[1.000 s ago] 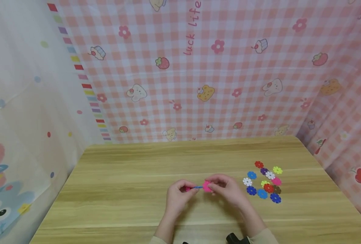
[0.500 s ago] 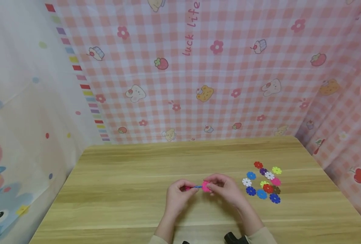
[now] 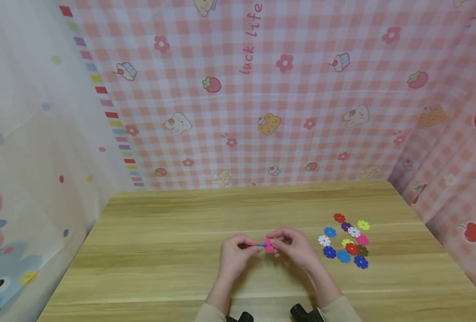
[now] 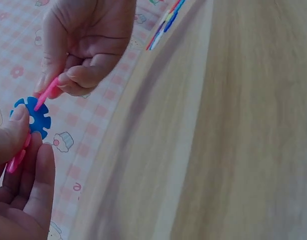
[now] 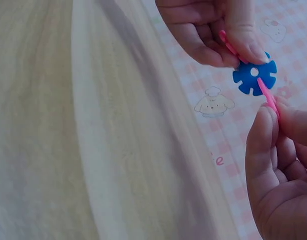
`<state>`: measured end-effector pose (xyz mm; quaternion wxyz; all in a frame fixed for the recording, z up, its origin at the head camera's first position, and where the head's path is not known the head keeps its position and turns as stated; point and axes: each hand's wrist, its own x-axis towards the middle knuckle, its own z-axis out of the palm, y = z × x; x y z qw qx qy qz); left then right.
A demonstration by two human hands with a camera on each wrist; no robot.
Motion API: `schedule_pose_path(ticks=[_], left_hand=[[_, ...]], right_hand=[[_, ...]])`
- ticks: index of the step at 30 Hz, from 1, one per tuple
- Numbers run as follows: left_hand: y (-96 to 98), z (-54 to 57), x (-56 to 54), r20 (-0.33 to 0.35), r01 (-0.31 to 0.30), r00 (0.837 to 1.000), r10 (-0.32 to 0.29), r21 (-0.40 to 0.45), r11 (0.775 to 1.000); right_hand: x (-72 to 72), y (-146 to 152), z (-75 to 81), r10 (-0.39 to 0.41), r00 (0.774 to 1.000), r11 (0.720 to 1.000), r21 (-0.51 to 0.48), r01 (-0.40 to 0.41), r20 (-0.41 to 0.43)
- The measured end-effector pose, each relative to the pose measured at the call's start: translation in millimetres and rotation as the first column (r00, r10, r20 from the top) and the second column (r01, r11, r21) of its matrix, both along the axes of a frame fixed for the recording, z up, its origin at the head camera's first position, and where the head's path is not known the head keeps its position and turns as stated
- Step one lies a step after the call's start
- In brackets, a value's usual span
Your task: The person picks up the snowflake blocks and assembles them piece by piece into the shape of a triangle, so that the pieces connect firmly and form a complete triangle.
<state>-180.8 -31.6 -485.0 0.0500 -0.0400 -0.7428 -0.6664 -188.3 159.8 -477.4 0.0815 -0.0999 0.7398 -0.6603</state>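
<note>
Fingers [image 5: 262, 127] clamped, left hand [image 3: 233, 257] pinching a notched blue disc [image 5: 246, 76], right hand [image 3: 298, 251] a pink disc [image 3: 268, 246] meeting it edge-on, both above a wooden tabletop [image 3: 161, 250] stretching well left, loose discs [image 3: 352, 249] to the right, checked curtain [image 3: 221, 107] past the far edge [image 3: 246, 188].

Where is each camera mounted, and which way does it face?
Head: on the person's head, facing forward and down over the table to the checked cloth; left hand, right hand and sleeves show.
Left wrist: on that wrist, facing its hand's work; left hand lower left, right hand above.
Right wrist: on that wrist, facing its hand's work; right hand lower right, left hand above.
Both wrist views share the blue disc and pink pieces.
</note>
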Motion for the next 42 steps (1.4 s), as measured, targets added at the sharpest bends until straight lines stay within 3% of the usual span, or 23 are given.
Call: schedule_pose_path(ticks=[3,6,10,15,23,29,36,42], left_hand=[[-1.2,0.7,-1.7,-0.015,0.011,1.0,-0.012,-0.038,0.999],[-1.4,1.7,-4.2,-0.067,0.029,0.997,-0.04,-0.149,0.988],[-0.9,2.6,-7.7,-0.174,0.045,0.979,-0.106,-0.323,0.945],[-1.8,2.8,-10.0,-0.237,0.057,0.957,-0.168,-0.413,0.909],[-3.5,2.9,-8.7,-0.238,0.061,0.955,-0.177,-0.426,0.903],[-5.5,1.0,-6.3,-0.222,0.052,0.964,-0.147,-0.383,0.922],[-12.4,-2.9,-2.4,-0.168,0.044,0.979,-0.112,-0.365,0.93],[-16.4,-3.8,-2.4,-0.157,0.053,0.98,-0.122,-0.384,0.922]], right_hand=[[-0.6,-2.8,0.9,-0.012,1.0,1.0,-0.013,0.012,0.019],[-1.6,-6.1,1.1,-0.036,0.999,0.999,-0.021,0.037,0.039],[-3.3,-9.7,0.1,-0.077,0.995,0.996,-0.035,0.08,0.066],[-4.7,-11.1,-1.4,-0.101,0.991,0.993,-0.053,0.106,0.084],[-3.1,-10.8,-0.2,-0.076,0.993,0.993,-0.084,0.084,0.095],[-2.8,4.8,-4.8,-0.118,0.993,0.99,0.079,0.12,-0.026],[-3.1,67.6,-10.4,-0.192,0.972,0.92,0.321,0.227,-0.137],[-1.6,129.5,-10.3,-0.246,0.946,0.872,0.378,0.312,-0.212]])
